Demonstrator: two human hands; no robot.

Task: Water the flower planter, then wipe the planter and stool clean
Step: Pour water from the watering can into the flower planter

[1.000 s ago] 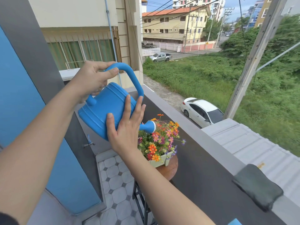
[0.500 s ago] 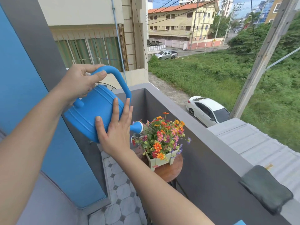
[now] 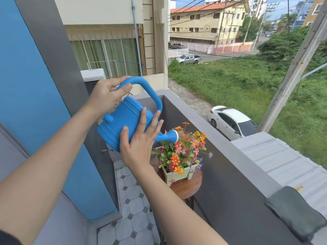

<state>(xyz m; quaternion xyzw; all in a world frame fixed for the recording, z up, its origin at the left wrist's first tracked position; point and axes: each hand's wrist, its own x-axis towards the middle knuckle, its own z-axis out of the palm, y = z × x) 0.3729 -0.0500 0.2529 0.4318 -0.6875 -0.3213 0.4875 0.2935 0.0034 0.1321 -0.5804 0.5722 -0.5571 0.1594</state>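
Two bare forearms enter from the near edge, both uncovered from elbow to wrist — no watch, strap or bracelet on either. The left hand (image 3: 106, 99) and the right hand (image 3: 139, 144) are ungloved; no rings show on the visible fingers. Fingernails are short, unpainted and rounded. At the lower left corner a small patch of dark fabric (image 3: 8, 238) shows at the upper arm — apparently the hem of a short sleeve, though too little is visible to tell the garment. No marks or dressings on the arms.
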